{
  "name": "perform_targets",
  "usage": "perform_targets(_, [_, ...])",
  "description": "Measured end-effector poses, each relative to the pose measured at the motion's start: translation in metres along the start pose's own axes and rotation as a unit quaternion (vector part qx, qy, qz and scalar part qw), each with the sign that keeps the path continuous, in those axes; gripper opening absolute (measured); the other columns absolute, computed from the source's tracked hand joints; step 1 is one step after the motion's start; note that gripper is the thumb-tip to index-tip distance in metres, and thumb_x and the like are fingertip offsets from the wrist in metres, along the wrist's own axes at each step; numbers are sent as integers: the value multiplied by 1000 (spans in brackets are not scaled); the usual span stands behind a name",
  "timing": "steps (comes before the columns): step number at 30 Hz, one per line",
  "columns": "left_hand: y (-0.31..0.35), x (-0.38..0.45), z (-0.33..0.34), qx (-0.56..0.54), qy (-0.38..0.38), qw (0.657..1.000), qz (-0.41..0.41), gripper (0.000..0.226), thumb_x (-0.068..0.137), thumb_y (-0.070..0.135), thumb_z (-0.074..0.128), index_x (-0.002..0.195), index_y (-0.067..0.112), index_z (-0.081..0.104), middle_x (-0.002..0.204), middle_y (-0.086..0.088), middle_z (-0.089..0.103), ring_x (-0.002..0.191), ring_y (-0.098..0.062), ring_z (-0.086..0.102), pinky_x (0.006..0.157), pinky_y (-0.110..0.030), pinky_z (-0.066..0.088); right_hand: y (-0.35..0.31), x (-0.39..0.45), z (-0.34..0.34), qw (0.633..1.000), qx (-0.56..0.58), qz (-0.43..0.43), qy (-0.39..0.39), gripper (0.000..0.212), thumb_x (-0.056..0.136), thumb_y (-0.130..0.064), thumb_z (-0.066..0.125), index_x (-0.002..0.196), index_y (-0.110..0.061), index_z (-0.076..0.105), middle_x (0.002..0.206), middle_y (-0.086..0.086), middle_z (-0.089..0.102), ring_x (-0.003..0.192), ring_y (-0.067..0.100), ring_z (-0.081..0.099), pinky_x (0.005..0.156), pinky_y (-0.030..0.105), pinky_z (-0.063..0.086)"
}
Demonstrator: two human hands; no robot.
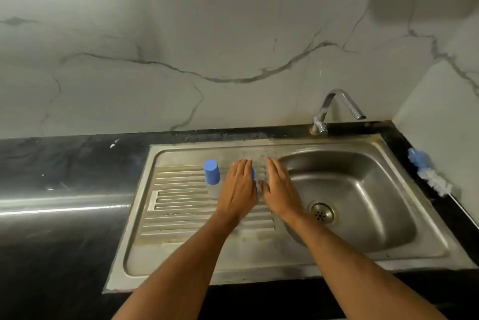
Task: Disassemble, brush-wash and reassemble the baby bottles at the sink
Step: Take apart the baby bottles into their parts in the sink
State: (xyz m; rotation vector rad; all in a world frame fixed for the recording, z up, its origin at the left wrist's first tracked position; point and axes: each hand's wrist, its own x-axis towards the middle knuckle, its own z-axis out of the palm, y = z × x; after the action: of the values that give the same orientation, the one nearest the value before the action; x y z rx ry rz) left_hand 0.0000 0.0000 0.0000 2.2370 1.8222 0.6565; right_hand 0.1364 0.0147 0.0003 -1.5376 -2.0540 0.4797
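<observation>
A baby bottle with a blue cap stands upright on the ribbed drainboard of the steel sink. A second bottle shows only as a sliver of blue between my hands; the rest is hidden behind my left hand. My left hand hovers flat, fingers straight, just right of the first bottle. Beside it, my right hand is held the same way, at the basin's left edge. Neither hand holds anything. A bottle brush with white bristles and a blue tip lies on the counter at the far right.
The sink basin with its drain lies to the right. A chrome tap rises behind it. Black countertop stretches left of the sink. A marble wall stands behind and at the right.
</observation>
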Motion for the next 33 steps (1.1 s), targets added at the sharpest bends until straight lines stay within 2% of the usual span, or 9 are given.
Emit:
perform_targets(2, [-2, 1, 1, -14, -6, 1000, -15, 59, 92, 13, 61, 146, -1, 40, 149, -16, 45, 136, -30, 44, 118, -37, 35, 0, 0, 8, 998, 18, 40, -47, 80, 92, -14, 67, 157, -13, 20, 161, 8, 24, 148, 22, 27, 118, 34, 30])
perform_targets(6, [-4, 3, 5, -38, -19, 999, -29, 55, 83, -3, 69, 134, 5, 48, 136, -10, 46, 114, -22, 56, 98, -27, 51, 0, 1, 28, 988, 49, 103, -100, 78, 89, -13, 69, 155, -17, 26, 158, 5, 30, 145, 23, 31, 116, 41, 35])
perform_targets(9, [-7, 5, 5, -79, -16, 997, -21, 50, 83, -7, 68, 128, 6, 51, 132, -8, 47, 107, -21, 57, 94, -29, 53, -1, 5, 38, 986, 84, 107, -97, 58, 85, -13, 73, 131, -32, 44, 132, -3, 53, 124, 18, 53, 103, 35, 48])
perform_targets(12, [-6, 4, 7, -107, -14, 994, -16, 47, 87, 1, 70, 129, 8, 50, 132, -5, 46, 106, -18, 58, 92, -26, 53, -1, 5, 44, 983, 117, 123, -71, 37, 87, -15, 70, 116, -27, 51, 113, -6, 60, 102, 11, 61, 92, 32, 54])
perform_targets(17, [-2, 8, 5, -153, -20, 988, -3, 44, 92, 12, 67, 133, 12, 50, 136, -1, 48, 112, -15, 56, 92, -18, 46, 6, -4, 33, 974, 170, 148, -18, 27, 87, -21, 66, 113, -20, 56, 103, 0, 65, 93, 12, 64, 86, 40, 58])
perform_targets(21, [3, 19, 5, -213, -26, 976, -16, 46, 97, 29, 65, 139, 18, 50, 138, 3, 53, 120, -11, 55, 100, -19, 43, 12, -6, 7, 974, 166, 151, 32, 48, 80, -14, 80, 121, -22, 56, 109, -8, 63, 93, 6, 63, 82, 23, 57])
perform_targets(24, [1, 24, 8, -242, -57, 969, 11, 49, 98, 36, 61, 142, 19, 48, 141, 1, 54, 127, -10, 52, 109, -32, 45, 15, -8, -17, 966, 193, 157, 73, 51, 76, -17, 83, 119, -23, 55, 108, -6, 62, 92, 7, 64, 76, 13, 52])
perform_targets(29, [14, 29, 16, -260, -141, 954, 44, 80, 81, 28, 82, 148, 27, 39, 146, 4, 49, 127, -9, 47, 110, -34, 42, 18, -13, -43, 959, 196, 165, 120, 54, 72, -12, 87, 115, -24, 57, 104, -6, 66, 93, 6, 66, 83, 21, 56])
perform_targets(33, [28, 37, 30, -273, -107, 955, 40, 72, 85, 32, 79, 147, 30, 41, 143, 5, 53, 129, -12, 51, 112, -39, 44, 16, -17, -49, 961, 197, 153, 116, 52, 74, -11, 85, 114, -26, 56, 101, -4, 66, 91, 12, 68, 82, 32, 60])
